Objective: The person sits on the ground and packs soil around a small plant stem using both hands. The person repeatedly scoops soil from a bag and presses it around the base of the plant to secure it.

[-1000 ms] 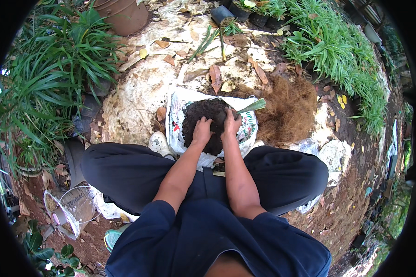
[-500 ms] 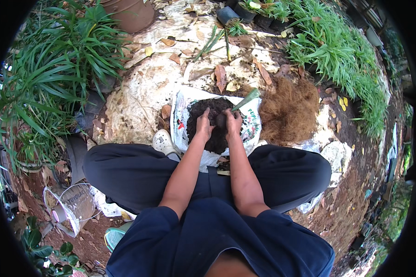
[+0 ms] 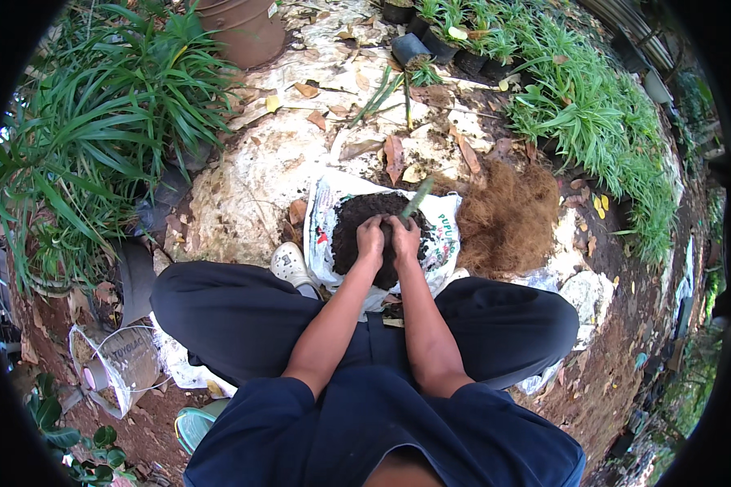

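The left grip point(image 3: 370, 237), apart half a second ago, now clasps the dark soil clump point(image 3: 387, 237) from nine o'clock; the right grip point(image 3: 404, 237) clasps it from three, so both cup it over the white sack point(image 3: 320, 258); the green leaf point(image 3: 417, 199) has swung toward one o'clock.

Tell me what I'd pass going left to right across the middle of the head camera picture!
Big leafy plant, white shoe, left hand, right hand, brown fluffy heap.
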Available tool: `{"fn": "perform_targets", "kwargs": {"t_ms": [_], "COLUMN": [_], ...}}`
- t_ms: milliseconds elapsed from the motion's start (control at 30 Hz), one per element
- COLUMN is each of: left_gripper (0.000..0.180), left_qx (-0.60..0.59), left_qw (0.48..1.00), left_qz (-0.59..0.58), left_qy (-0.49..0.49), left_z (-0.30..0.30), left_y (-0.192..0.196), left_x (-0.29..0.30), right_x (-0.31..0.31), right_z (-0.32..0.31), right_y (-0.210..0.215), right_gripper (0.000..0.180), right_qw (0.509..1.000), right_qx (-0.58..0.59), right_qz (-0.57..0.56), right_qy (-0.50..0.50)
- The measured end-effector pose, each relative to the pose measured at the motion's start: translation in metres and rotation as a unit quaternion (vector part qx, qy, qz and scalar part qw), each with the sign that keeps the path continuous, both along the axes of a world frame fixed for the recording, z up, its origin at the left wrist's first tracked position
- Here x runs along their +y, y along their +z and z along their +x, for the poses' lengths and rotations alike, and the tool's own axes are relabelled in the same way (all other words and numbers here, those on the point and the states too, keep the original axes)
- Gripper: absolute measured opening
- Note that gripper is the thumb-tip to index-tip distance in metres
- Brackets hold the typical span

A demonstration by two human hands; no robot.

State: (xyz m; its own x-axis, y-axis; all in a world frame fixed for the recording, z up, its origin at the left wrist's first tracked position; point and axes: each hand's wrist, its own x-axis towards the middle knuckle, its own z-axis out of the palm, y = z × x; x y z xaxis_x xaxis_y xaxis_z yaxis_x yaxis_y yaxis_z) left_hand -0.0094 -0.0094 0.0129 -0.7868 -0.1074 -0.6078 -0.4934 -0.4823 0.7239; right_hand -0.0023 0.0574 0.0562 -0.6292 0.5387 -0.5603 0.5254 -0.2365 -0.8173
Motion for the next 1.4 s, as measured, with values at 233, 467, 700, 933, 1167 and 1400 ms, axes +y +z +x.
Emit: {"fn": "perform_targets", "kwargs": {"t_ms": [233, 467, 700, 933, 1167, 1400], "left_gripper": [0.036, 0.036, 0.036, 0.035, 0.031, 0.031], "left_qx": [0.004, 0.029, 0.071, 0.038, 0.066, 0.063], "left_qw": [1.000, 0.995, 0.986, 0.999, 0.982, 0.990], "left_qz": [-0.017, -0.096, -0.143, -0.039, -0.158, -0.114], "left_qy": [-0.008, -0.027, -0.037, -0.003, -0.086, -0.058], "left_z": [-0.003, 0.000, 0.004, -0.003, 0.007, 0.001], "left_y": [0.004, 0.010, -0.010, -0.005, 0.017, 0.019], "left_x": [-0.003, 0.003, 0.007, 0.000, 0.008, -0.003], "right_x": [-0.011, -0.010, -0.003, -0.004, -0.007, -0.008], "right_z": [0.003, -0.002, -0.007, -0.001, -0.003, -0.006], "right_y": [-0.010, -0.014, -0.011, -0.008, -0.012, -0.009], "right_gripper": [0.034, 0.038, 0.029, 0.032, 0.028, 0.031], "right_qw": [0.995, 0.997, 0.996, 0.988, 0.990, 0.998], "right_qx": [0.080, 0.062, 0.074, 0.090, 0.100, 0.063], "right_qz": [-0.048, 0.034, -0.054, -0.122, -0.095, -0.024], "right_qy": [0.040, 0.015, 0.002, 0.001, -0.040, -0.007]}}
